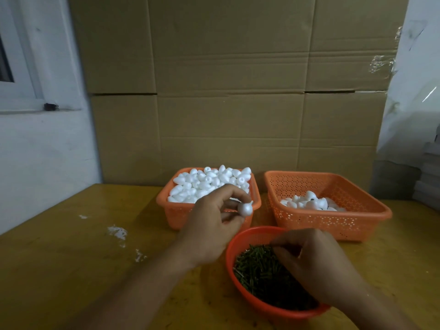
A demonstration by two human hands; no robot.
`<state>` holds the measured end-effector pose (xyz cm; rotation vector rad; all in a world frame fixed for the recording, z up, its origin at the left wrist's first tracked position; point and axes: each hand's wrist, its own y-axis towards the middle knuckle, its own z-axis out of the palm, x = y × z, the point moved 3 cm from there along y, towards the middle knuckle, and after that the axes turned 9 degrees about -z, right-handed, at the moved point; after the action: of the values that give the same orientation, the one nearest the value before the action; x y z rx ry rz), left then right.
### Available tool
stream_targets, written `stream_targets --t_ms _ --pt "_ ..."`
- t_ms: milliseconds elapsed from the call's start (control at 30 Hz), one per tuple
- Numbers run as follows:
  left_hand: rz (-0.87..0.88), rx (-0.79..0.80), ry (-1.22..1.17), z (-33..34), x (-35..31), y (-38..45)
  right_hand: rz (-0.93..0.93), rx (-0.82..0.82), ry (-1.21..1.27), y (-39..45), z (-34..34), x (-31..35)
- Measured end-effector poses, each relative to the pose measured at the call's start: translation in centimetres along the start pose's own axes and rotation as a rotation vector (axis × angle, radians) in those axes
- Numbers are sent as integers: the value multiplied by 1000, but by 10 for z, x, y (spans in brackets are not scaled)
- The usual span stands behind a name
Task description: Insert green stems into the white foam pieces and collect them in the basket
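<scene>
Desk (pixel 71 270), wooden, carrying 3 orange containers; landmark: round bowl (pixel 232 246) of green stems (pixel 259 272).

- Left hand (pixel 214 225): just behind-left of the bowl, fingers pinched on 1 white foam piece (pixel 245 208), held in the air.
- Right hand (pixel 316 260): inside the bowl, fingertips drawn together among the stems; whether a stem is caught, cannot tell.
- Full basket (pixel 164 201) of foam pieces: behind the bowl, left.
- Collecting basket (pixel 357 225): behind the bowl, right, a few finished pieces inside.

Risks, judged: several tangled stems lifting together and scattering; an off-centre push splitting the soft foam; a light pinch letting the piece slip.
</scene>
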<state>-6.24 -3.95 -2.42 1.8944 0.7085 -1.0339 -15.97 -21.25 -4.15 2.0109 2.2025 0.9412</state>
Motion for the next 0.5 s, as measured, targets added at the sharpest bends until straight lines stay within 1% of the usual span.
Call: stream_targets --t_ms 100,267,367,500 --pt "-14 68 -38 3 4 -13 6 89 -33 1 3 -3" --pt "1 165 -35 8 8 -24 -22 291 -118 2 8 -5" --pt "-20 224 -52 14 10 -28 -19 354 -163 2 9 -5" --pt "-56 247 -91 17 8 -31 -7 434 -214 2 12 3"
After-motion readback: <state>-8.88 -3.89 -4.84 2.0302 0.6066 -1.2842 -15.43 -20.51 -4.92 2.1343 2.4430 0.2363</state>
